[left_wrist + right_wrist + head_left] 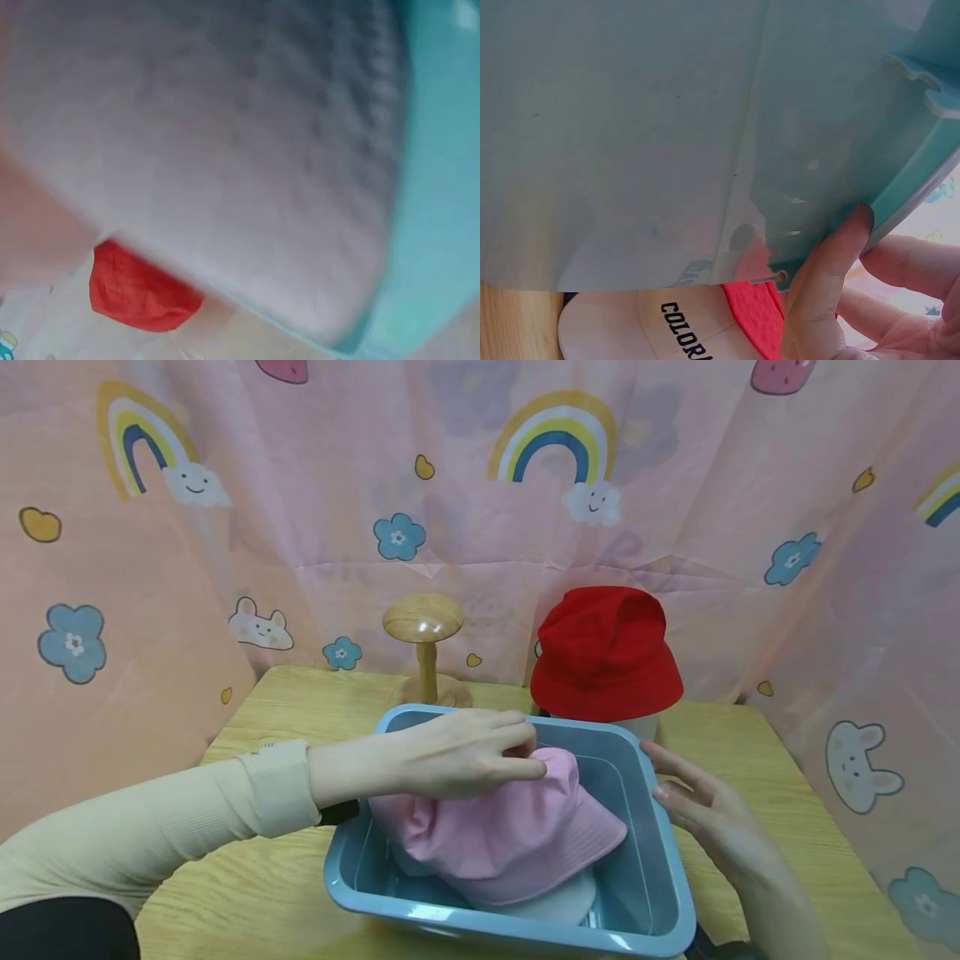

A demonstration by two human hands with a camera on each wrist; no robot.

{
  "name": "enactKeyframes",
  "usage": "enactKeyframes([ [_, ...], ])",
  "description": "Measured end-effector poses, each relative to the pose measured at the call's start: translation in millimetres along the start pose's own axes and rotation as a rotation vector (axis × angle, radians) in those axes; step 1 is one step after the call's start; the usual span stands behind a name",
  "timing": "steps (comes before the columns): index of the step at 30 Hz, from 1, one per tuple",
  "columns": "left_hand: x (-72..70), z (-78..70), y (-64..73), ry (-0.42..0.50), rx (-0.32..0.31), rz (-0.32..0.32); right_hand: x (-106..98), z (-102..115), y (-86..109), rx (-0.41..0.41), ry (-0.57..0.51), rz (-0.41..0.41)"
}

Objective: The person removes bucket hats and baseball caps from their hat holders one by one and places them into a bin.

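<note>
On a wood-grain table [247, 893], a blue bin [667, 843] holds a pink bucket hat [502, 835], lying over a pale brim [555, 902]. The person's left hand [457, 752], in a cream sleeve [277, 789], reaches across the bin, its bent fingers pinching the hat's crown. The right hand [705, 810] grips the bin's right rim near the far corner, thumb and fingers close together. Behind the bin stand a bare wooden hat stand [426, 618] and, to its right, a red bucket hat [607, 652]. Beneath the red hat, the right wrist view shows a pale cap [607, 322] with black capitals reading "COLORA", the rest cut off.
</note>
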State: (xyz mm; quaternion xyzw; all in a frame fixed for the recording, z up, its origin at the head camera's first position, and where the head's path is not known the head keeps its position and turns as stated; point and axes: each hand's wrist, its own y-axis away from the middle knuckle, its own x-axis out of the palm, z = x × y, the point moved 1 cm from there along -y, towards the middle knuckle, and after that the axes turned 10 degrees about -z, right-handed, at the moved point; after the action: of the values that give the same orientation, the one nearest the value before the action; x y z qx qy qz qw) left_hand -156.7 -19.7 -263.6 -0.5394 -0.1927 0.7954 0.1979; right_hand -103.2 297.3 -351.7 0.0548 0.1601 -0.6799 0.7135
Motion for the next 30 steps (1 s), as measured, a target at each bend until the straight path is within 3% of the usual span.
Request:
enactKeyframes([
  [6,-10.8,-5.0,9.2,-0.064,0.092,0.156,1,-1,-0.6,0.004,0.012,-0.005],
  [15,-20.0,-4.3,13.2,0.104,-0.086,0.449,1,-2,0.1,0.009,0.023,-0.02],
  [20,-15.4,-7.2,11.7,0.164,-0.073,0.53,1,-1,0.2,0.007,0.006,-0.012],
  [30,2.1,-11.7,4.2,0.177,-0.079,0.702,-1,-1,-1.0,0.003,-0.027,0.01],
])
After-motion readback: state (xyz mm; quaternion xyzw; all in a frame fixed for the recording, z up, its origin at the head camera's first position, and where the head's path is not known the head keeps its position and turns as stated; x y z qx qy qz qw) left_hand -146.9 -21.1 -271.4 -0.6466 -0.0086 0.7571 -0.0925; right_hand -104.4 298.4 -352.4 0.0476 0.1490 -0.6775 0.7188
